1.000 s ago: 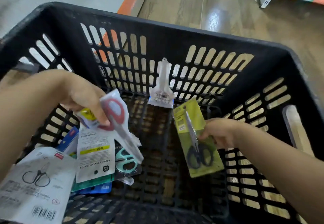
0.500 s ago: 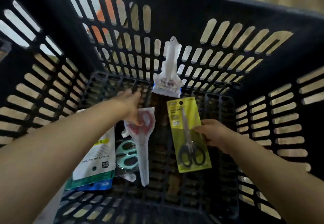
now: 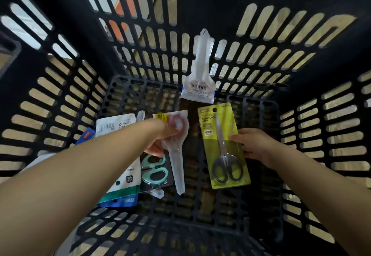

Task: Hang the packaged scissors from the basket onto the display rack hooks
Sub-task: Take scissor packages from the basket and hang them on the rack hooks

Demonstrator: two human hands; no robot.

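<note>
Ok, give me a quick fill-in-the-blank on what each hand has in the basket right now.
1. The right hand holds the ____ card pack of black-handled scissors.
2. The left hand grips the clear pack with ____-handled scissors.
3. Both packs are inside the black ____.
4. A clear pack leans against the ____ wall.

Missing words: green; red; basket; far

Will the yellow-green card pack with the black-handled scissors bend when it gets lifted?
Probably not much: the yellow-green card pack with the black-handled scissors looks flat and straight, even where the right hand pinches one edge. It likely feels light, being thin. The handle end may dip, since the grip sits off to the side.
</note>
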